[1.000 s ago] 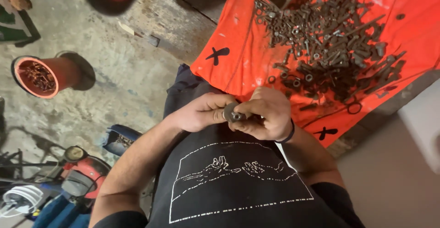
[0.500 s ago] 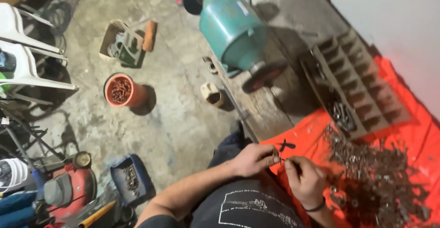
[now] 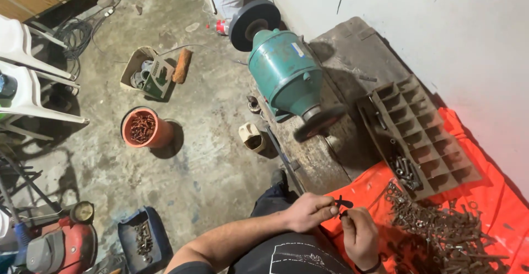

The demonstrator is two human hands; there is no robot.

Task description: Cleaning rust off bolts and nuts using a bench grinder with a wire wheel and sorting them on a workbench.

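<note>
Rusty small fastener (image 3: 340, 213) is pinched between left hand (image 3: 308, 211) and right hand (image 3: 359, 235), fingers closed on it, held just above orange sheet (image 3: 361, 188); bolt pile (image 3: 441, 232) beside right hand, within reach.

Workshop count: two hands, one grinder, one sorting tray, one heap of hardware

Two hands are in view, the left hand (image 3: 307, 211) and the right hand (image 3: 361, 237), with one small dark piece (image 3: 341, 204) pinched between them. One green bench grinder (image 3: 286, 75) carries two wheels. One compartment tray (image 3: 421, 136) has two columns of bins. One orange sheet (image 3: 490, 197) bears one heap of rusty bolts and nuts (image 3: 446, 235), too many to count. One orange bucket (image 3: 144, 128), one blue bin (image 3: 140, 238), one cardboard box (image 3: 144, 73), two white chairs (image 3: 25, 70) stand on the floor.
</note>
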